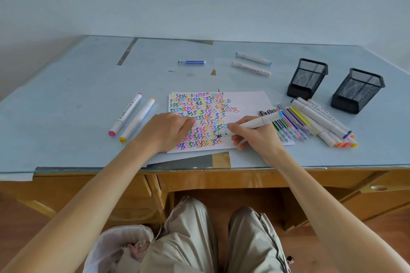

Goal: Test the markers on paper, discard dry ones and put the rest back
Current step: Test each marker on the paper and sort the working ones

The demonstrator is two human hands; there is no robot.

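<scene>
A white sheet of paper [250, 101], covered with coloured squiggles, lies in the middle of the desk. My right hand [255, 137] grips a white marker with a blue end cap [263, 120], its blue tip touching the paper near the lower middle. My left hand [172, 131] rests curled on the paper's left part, fingers closed; what it holds, if anything, is hidden. A pile of thin and thick markers [310, 124] lies right of the paper.
Two black mesh pen cups [307, 78] [358, 90] stand at the right. A pink-capped marker [125, 114] and a yellow-capped marker [137, 119] lie left of the paper. A blue pen [192, 62] and two white markers [253, 64] lie farther back. A lined bin [117, 248] sits by my knees.
</scene>
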